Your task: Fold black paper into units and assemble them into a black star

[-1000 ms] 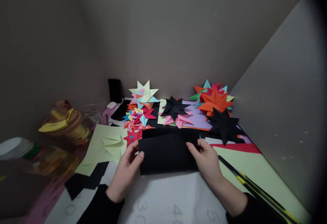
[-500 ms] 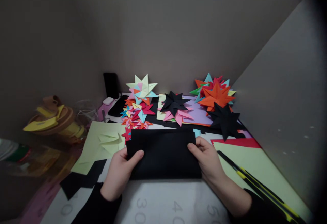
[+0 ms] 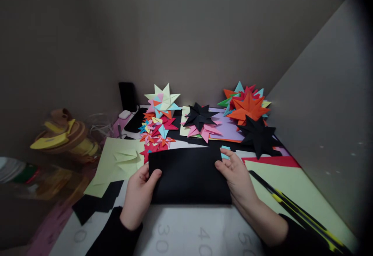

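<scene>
Between my two hands a sheet of black paper [image 3: 188, 176] is held up, seemingly folded, its lower edge over the white numbered mat [image 3: 180, 225]. My left hand [image 3: 141, 190] pinches its left edge, thumb in front and fingers behind. On the right edge, my right hand [image 3: 237, 178] grips the paper with the thumb in front; its index finger rests near the top corner. Beyond the paper lie a black paper star [image 3: 199, 116] on a pink one [image 3: 204, 131] and a group of small coloured stars [image 3: 159, 129].
Pale green sheets [image 3: 294, 186] and a yellow-black cutter [image 3: 303, 209] lie at right. More stars, orange [image 3: 249, 106] and black [image 3: 258, 135], lean by the wall. At left are green paper [image 3: 106, 166], black scraps [image 3: 96, 205], a brown-yellow cup [image 3: 70, 139], a jar [image 3: 26, 176] and a phone [image 3: 127, 95].
The black paper's upper left edge, stepped before, now lines up more evenly. My right index finger has lifted toward the top corner. The left hand has shifted slightly right.
</scene>
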`<state>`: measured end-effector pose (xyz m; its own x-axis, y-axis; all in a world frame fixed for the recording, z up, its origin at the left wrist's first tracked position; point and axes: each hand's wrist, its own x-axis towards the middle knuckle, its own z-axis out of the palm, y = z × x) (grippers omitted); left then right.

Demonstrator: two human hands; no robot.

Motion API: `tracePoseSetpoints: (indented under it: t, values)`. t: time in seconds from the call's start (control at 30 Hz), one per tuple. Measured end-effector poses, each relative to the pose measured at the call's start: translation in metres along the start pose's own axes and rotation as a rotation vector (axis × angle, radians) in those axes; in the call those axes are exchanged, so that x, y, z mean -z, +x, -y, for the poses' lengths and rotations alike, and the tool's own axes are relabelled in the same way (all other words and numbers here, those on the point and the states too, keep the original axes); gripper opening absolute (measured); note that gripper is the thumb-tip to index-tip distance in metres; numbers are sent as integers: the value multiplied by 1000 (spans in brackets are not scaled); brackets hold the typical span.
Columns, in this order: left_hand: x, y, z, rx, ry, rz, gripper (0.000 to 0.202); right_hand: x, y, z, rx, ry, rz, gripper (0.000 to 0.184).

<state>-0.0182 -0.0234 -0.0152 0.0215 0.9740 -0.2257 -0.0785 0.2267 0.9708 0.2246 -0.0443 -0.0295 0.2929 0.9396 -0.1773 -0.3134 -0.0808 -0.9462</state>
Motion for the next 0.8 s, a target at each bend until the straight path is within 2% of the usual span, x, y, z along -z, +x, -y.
tracePoseSetpoints:
  t: [0.1, 0.2, 0.37, 0.8]
  values:
    - [3, 1, 2, 12, 47, 11, 29, 3, 2, -4, -6, -52, -9, 31]
    - [3, 1, 2, 43, 58, -5, 30, 7, 4, -10, 32, -114, -55, 34]
    - [1, -1, 0, 105, -15, 35, 34, 10, 4, -13, 53, -132, -65, 34]
    - [2, -3, 3, 129, -7, 36, 34, 12, 4, -15, 48, -182, -82, 32]
